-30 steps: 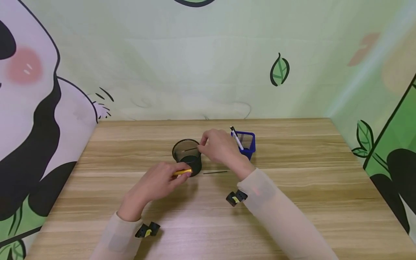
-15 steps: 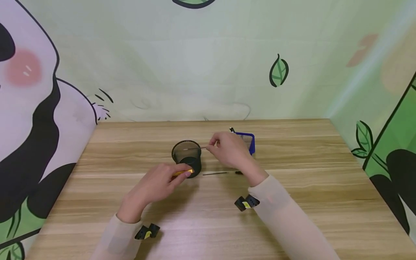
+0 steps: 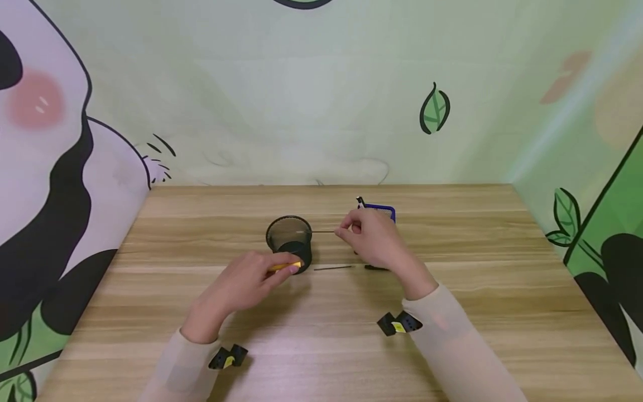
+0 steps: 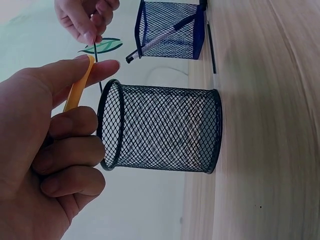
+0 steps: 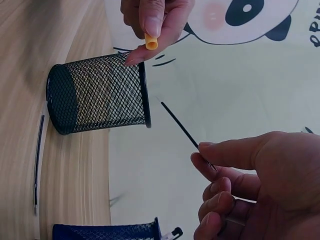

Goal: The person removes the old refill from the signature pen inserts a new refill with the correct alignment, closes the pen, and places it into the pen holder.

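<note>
Your left hand (image 3: 243,283) pinches the tube (image 4: 78,91), your right hand (image 3: 378,237) the stick (image 5: 180,124), toward the worktop's (image 3: 311,346) far edge. Both look light; hold ends.

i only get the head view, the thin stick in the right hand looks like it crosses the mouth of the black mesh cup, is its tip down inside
Observer: No. In the right wrist view, the tip of the thin stick, pinched in the right hand, is outside the black mesh cup, beyond its rim, with a gap between the two.
Operator: ok and the yellow piece in the left hand, solid or hollow
Observer: It looks hollow: the right wrist view shows a round opening at its end.
</note>
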`<state>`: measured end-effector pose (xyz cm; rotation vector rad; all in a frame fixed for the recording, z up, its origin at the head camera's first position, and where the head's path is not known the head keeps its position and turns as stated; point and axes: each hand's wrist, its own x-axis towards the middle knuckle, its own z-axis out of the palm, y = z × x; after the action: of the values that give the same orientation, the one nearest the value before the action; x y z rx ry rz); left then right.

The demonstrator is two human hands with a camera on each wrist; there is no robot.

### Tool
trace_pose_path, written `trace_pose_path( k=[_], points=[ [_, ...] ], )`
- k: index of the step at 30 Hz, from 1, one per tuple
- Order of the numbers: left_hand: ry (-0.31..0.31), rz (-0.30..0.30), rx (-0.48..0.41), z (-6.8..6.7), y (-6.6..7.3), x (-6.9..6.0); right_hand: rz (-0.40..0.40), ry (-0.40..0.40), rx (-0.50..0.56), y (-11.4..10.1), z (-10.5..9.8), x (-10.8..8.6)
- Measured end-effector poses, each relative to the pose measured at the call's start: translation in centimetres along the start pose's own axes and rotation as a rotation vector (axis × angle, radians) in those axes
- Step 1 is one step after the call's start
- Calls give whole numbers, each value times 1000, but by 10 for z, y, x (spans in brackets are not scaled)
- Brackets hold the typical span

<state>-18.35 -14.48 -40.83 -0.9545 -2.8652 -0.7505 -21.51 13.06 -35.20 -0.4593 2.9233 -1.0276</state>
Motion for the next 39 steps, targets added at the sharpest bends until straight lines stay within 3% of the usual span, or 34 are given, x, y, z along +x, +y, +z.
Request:
trace_pose_path(
  k=[23,39],
  points=[
    [-62,-69,-10,-1,7,8,33,-24,213,47,-11,-33],
    [-33,-29,-5,0,13,21,-15,-54,266,61,-9,-39]
  ],
)
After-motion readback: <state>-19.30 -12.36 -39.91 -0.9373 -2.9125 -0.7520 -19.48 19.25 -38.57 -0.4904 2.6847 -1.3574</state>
